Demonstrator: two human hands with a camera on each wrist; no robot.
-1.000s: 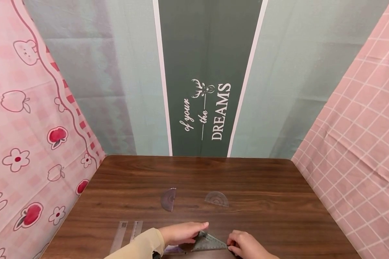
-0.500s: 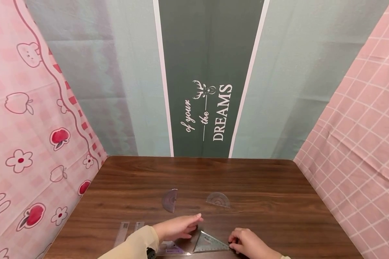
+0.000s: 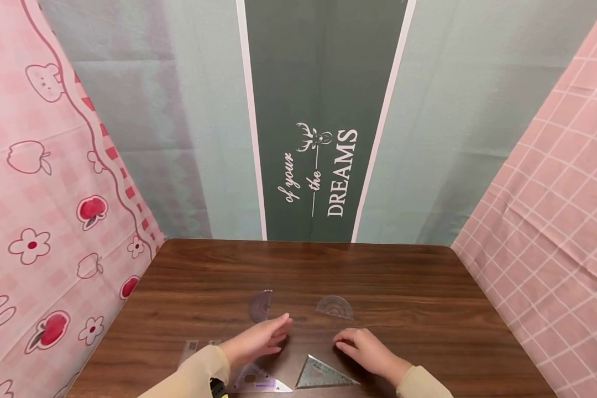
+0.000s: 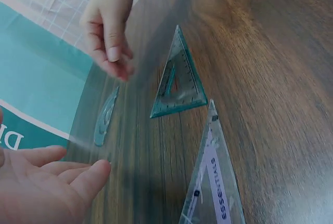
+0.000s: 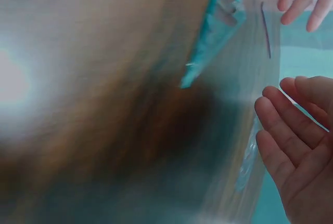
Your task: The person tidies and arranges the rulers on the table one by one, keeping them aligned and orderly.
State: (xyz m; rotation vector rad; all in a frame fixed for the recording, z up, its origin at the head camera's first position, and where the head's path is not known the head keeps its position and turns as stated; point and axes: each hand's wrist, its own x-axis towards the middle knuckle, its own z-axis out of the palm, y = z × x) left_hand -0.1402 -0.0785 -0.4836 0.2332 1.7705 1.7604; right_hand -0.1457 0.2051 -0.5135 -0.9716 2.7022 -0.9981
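A clear set square with a greenish edge (image 3: 323, 375) lies flat near the table's front, between my two hands and touched by neither. Left of it is another clear set square with a purple label (image 3: 265, 385), reading "ESSENTIALS" in the left wrist view; my left forearm hangs over part of it. My left hand (image 3: 258, 340) hovers with fingers extended and holds nothing. My right hand (image 3: 367, 349), fingers loosely bent, is just beyond the greenish set square's right corner; the right wrist view shows its palm (image 5: 302, 154) bare.
Farther back lie a purplish protractor (image 3: 260, 305), just beyond my left fingertips, and a clear protractor (image 3: 334, 307). Two clear rulers are at the left, one ruler (image 3: 189, 349) and a second ruler (image 3: 214, 343), both largely behind my left sleeve. Curtains surround the brown table (image 3: 403, 276).
Both hands have let go of the greenish set square, the left first. The left hand has moved away to the left, the right hand forward. The set square now lies on the table.
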